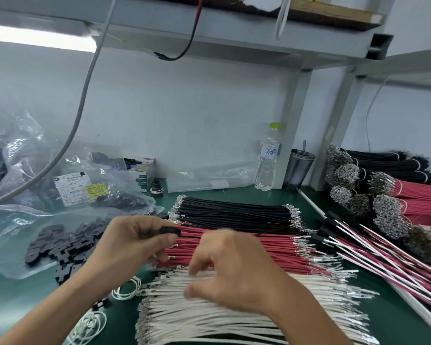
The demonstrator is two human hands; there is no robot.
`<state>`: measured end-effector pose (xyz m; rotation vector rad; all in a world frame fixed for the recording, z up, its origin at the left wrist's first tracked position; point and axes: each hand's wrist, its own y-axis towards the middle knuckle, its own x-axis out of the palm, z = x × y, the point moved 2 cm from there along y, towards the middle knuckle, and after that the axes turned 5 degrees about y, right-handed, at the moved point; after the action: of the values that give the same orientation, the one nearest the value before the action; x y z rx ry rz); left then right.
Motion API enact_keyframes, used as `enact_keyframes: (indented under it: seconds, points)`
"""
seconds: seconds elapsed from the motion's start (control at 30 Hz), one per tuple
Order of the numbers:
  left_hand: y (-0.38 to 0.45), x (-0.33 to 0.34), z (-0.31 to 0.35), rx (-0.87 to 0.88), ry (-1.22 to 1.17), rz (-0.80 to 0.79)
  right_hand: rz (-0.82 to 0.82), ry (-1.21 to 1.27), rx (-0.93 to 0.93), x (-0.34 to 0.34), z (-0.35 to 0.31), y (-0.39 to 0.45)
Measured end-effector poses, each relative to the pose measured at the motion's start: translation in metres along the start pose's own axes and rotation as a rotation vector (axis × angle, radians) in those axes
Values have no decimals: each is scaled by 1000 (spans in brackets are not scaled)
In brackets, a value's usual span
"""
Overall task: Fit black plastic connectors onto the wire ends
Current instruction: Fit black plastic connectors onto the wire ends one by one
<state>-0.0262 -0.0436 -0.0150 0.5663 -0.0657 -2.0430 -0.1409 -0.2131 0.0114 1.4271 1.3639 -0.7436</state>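
Table point(279, 192): green mat, covered with three rows of loose wires laid side by side.
White wires point(234, 317): nearest row, metal tips at both ends.
Red wires point(259, 247): middle row, between the white and black rows.
Black wires point(234, 212): farthest row, just beyond the red ones.
Bundles point(413, 192): tied red and black wire bundles stacked at the far right.
Plastic bags point(23, 195): clear bags at the left, one with a label.
Connectors point(60, 247): black plastic pieces heaped on a bag, left of the wires.
Bottle point(268, 160): clear water bottle upright by the wall.
Right hand point(234, 270): blurred, fingers curled down over the white and red wires; I cannot tell whether it holds one.
Left hand point(135, 242): thumb and fingers pinch a black connector point(171, 231) above the left ends of the red wires.
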Motion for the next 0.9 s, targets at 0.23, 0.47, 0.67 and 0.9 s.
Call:
enact_keyframes:
  seconds: [0.23,0.47,0.67,0.9]
  points:
    - [0,7,0,15,-1,-7,-193,85,53,7,-8,-1]
    - [1,6,-3,14,15,12,-194,64,9,11,-7,0]
    - [6,2,-9,8,12,27,-90,257,67,6,3,1]
    - [6,0,-2,-38,-131,74,338,285,24,-10,21,1]
